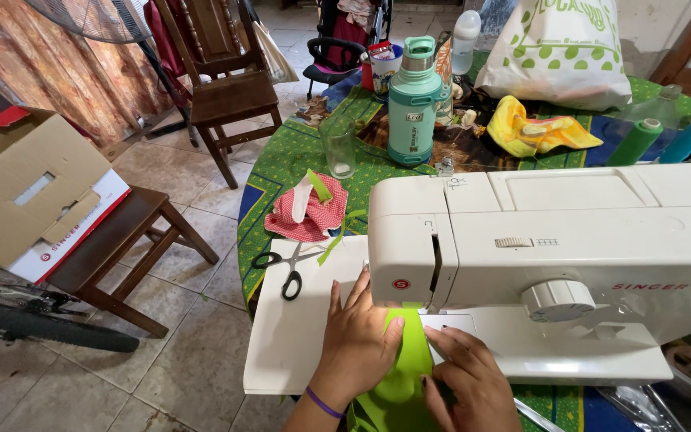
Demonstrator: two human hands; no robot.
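Entry, fingers outward. Left hand (355, 344): I see its fingers (359, 292) spread flat, pressing the lime-green fabric (400, 376) against the extension bed (293, 332); nothing gripped.
Right hand (467, 380): fingers (448, 336) loosely curled, tips resting on the same fabric just beside the needle area, which the white sewing machine (553, 256) head hides from me.
Fabric: on the bed, leading edge under the machine head.
Risk, my judgement: fingertips sit close to the hidden needle; uneven pressure between hands could skew the seam.
Scissors (288, 272): near the bed's edge, liable to be nudged off.
Desk (281, 172): red cloth bundle (307, 210), glass (337, 148), teal flask (414, 100).
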